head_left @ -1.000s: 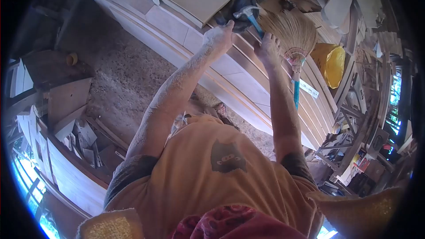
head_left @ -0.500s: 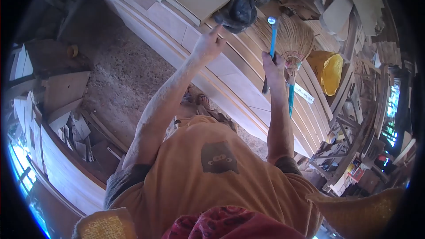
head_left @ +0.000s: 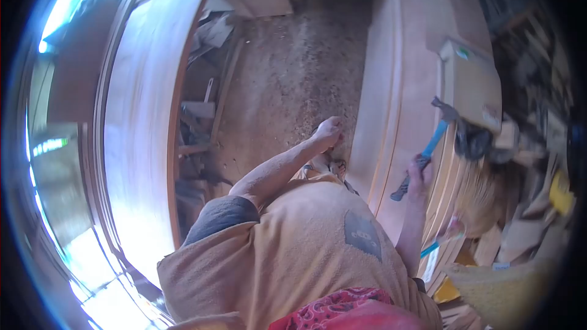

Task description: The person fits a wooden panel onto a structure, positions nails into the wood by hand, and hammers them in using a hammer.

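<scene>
My right hand [head_left: 419, 170] is shut on the blue-and-black handle of a claw hammer [head_left: 435, 139]. Its steel head is raised above the stack of long pale wooden panels [head_left: 397, 85]. My left hand [head_left: 328, 132] hangs away from the stack, over the sawdust floor by the stack's near edge. Its fingers are curled, and blur hides whether anything is in them. A cardboard box [head_left: 471, 79] and a dark rounded object [head_left: 474, 142] lie on the panels just beyond the hammer head. A straw broom [head_left: 483, 195] with a blue handle rests next to them.
A sawdust-covered floor [head_left: 293, 67] runs between the panel stack and a long wooden board [head_left: 140, 116] on the left. Wood offcuts [head_left: 199, 113] lie beside that board. Cluttered scrap and something yellow [head_left: 559, 192] fill the right edge.
My head has swung round, so the whole view has rotated. My left hand has come off the panel top and dropped toward the floor side. The hammer stays raised in my right hand.
</scene>
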Tool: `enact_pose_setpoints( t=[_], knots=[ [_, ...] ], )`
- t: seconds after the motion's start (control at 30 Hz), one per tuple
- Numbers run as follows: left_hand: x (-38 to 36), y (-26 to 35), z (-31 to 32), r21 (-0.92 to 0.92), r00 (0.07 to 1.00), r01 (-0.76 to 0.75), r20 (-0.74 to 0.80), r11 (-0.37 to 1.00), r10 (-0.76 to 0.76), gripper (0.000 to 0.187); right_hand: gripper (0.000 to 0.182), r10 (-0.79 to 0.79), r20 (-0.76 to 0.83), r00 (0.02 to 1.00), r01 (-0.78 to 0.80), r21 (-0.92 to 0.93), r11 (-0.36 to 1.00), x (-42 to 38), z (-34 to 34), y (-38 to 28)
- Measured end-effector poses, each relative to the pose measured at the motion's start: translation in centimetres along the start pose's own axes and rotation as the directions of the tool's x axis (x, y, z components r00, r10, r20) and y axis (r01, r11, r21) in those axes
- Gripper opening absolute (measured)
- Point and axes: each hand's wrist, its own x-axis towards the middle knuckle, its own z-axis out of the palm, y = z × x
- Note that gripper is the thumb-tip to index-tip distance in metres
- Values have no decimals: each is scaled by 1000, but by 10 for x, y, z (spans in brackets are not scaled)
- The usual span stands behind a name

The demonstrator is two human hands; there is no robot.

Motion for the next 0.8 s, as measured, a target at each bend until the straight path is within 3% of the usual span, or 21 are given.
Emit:
enact_pose_setpoints(
  t=[0.03,0.1,0.2,0.27,0.33,0.37,0.4,0.43,0.47,0.5,0.57,0.6,0.63,0.67,0.77,0.8],
  knots=[
    [-4,0,-17,-58,998,31,-61,998,-34,19,16,116,117,986,-131,131,983,6,13,5],
    [-23,3,-64,-183,975,82,-190,980,-117,17,15,149,293,944,-191,117,975,19,31,57],
    [-45,-17,-130,-316,915,-35,-391,948,-97,24,16,332,361,871,-233,-291,928,28,68,79],
    [-47,-48,-173,-217,760,-245,-648,945,49,27,15,457,347,819,-257,-490,833,32,100,76],
    [-61,-65,-223,-238,629,-278,-777,931,-11,27,16,437,424,793,-95,-623,776,53,120,84],
    [-66,-75,-248,-184,500,-284,-866,941,-18,21,16,427,460,778,-11,-670,743,67,130,89],
    [-61,-106,-277,-165,411,-379,-911,910,6,18,16,396,488,778,74,-697,713,74,145,82],
    [-84,-100,-302,-178,380,-351,-924,919,-33,19,16,366,512,777,157,-721,675,80,159,73],
    [-83,-119,-327,-149,276,-431,-961,890,-27,19,16,335,533,777,236,-740,630,83,175,59],
    [-101,-112,-347,-135,189,-411,-980,901,-61,17,20,316,547,775,255,-728,636,85,191,45],
    [-111,-140,-398,116,-58,-347,-993,931,102,14,27,276,573,772,293,-705,645,87,224,22],
    [-131,-133,-415,214,-171,-215,-969,953,179,14,27,269,580,769,293,-694,657,92,238,19],
    [-140,-141,-438,203,-236,-205,-960,958,152,12,27,261,586,767,290,-680,673,96,249,15],
    [-160,-145,-458,170,-185,-8,-969,985,166,13,27,254,589,767,286,-669,686,100,261,12],
    [-182,-165,-499,39,-353,316,-923,948,156,15,26,171,647,743,361,-602,712,114,286,14],
    [-186,-171,-506,99,-330,371,-915,924,230,16,26,184,646,741,360,-613,703,116,296,9]
  ],
)
